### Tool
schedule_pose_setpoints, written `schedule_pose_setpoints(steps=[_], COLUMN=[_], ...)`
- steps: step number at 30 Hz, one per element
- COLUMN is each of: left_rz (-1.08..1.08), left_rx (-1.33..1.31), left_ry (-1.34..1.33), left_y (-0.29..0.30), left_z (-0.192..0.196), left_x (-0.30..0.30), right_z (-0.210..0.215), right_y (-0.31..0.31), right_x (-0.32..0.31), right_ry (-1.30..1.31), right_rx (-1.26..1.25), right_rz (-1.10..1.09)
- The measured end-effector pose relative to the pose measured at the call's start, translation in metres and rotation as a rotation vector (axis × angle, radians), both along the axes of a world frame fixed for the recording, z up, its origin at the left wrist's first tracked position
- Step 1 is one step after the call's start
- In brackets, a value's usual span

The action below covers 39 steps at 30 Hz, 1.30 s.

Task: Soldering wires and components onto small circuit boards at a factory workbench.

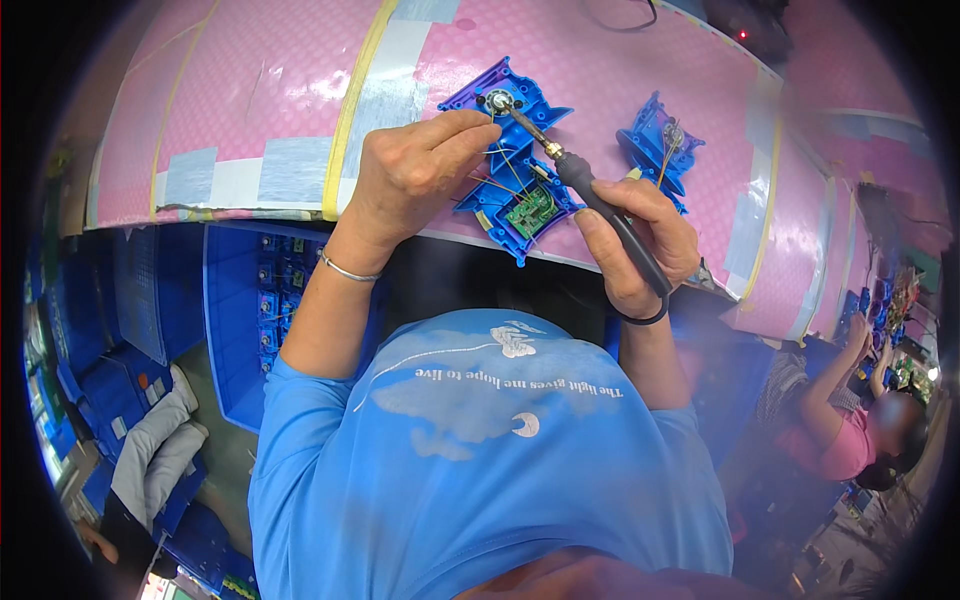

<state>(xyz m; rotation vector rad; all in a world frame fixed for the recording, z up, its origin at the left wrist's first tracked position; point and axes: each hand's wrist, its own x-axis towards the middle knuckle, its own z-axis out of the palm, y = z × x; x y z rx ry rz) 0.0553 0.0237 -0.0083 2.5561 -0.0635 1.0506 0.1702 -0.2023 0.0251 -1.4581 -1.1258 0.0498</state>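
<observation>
My right hand (645,240) is wrapped round the black handle of a soldering iron (578,178). Its metal tip meets a round silver part (498,101) in the upper end of a blue plastic housing (535,110). Just below that round part, my left hand (425,165) is closed in a pinch on a thin wire (491,118), mostly hidden by the fingers. Other thin wires run down the housing to a green circuit board (532,212) at its near end. The housing lies open on the table, close to the front edge.
A second blue housing (645,140) with a round part and wires lies to the right on the pink table mat (270,95). Below the table at left, a blue crate (232,330) holds several small parts. Another person (835,430) sits at the right; someone's legs show at left.
</observation>
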Motion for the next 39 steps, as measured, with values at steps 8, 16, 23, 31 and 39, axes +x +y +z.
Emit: schedule_pose_setpoints(steps=[8, 16, 23, 31, 39], left_rz=[-0.008, 0.013, -0.1, -0.122, -0.116], left_rx=[-0.024, -0.071, -0.4, -0.386, -0.136], left_ry=[-0.001, 0.018, 0.286, 0.255, 0.243], left_y=[0.0, -0.001, 0.009, -0.02, 0.001], left_z=[-0.001, 0.011, 0.012, 0.018, 0.014], left_x=[0.0, -0.008, -0.053, -0.04, -0.011], right_z=[0.0, 0.004, 0.007, 0.012, -0.002], right_y=[-0.005, -0.012, -0.038, -0.071, -0.086], right_x=[-0.001, -0.005, 0.003, 0.006, -0.001], right_ry=[0.027, 0.09, 0.158, 0.159, 0.01], right_rx=[0.0, 0.038, 0.18, 0.292, 0.071], right_rz=[-0.026, -0.083, -0.157, -0.309, -0.48])
